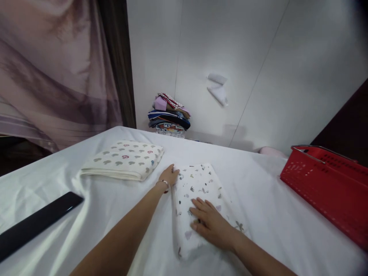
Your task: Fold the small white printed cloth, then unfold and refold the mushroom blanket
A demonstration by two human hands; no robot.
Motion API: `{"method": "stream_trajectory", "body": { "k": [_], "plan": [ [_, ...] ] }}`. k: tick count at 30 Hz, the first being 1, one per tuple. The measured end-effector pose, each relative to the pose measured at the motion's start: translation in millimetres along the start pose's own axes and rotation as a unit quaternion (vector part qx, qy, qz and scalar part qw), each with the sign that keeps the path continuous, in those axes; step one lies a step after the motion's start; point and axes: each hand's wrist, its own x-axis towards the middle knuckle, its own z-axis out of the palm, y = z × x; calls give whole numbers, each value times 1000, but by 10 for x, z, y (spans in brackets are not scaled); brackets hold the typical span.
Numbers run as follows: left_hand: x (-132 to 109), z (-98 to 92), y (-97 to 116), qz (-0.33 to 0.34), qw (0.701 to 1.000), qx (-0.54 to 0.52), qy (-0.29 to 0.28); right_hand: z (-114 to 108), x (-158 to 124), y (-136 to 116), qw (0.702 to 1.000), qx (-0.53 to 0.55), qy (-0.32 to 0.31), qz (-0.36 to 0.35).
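Right now my two hands are apart from each other, both at the folded white cloth with small prints (pixel 201 184), which lies near the middle of the white sheet (pixel 267 226). My right hand (pixel 211 224) rests flat on top of it, fingers spread. My left hand (pixel 170 175) is at its far left corner; I cannot tell whether the fingers grip it. To the left lies a folded mushroom-print cloth (pixel 130 158), with a long black object (pixel 40 222) nearer; a red basket (pixel 327 188) stands right.
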Motion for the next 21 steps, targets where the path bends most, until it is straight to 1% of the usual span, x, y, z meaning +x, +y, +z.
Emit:
{"method": "stream_trajectory", "body": {
  "k": [2, 4, 9, 13, 21],
  "plan": [
    [55, 7, -43, 0, 1000, -7, -13, -42, 77, -67, 1000, 12, 14, 0],
    [88, -6, -56, 3, 1000, -13, -23, -36, 182, -141, 1000, 10, 22, -15],
    [112, -56, -5, 27, 998, -29, -52, 151, 381, -262, 997, -43, -4, -62],
    [142, -34, -7, 37, 996, -44, -65, 266, 392, -265, 995, -72, 8, -70],
    [241, 71, -98, 67, 994, -70, -47, 269, 372, -251, 994, -81, 16, -71]
  ]
}}
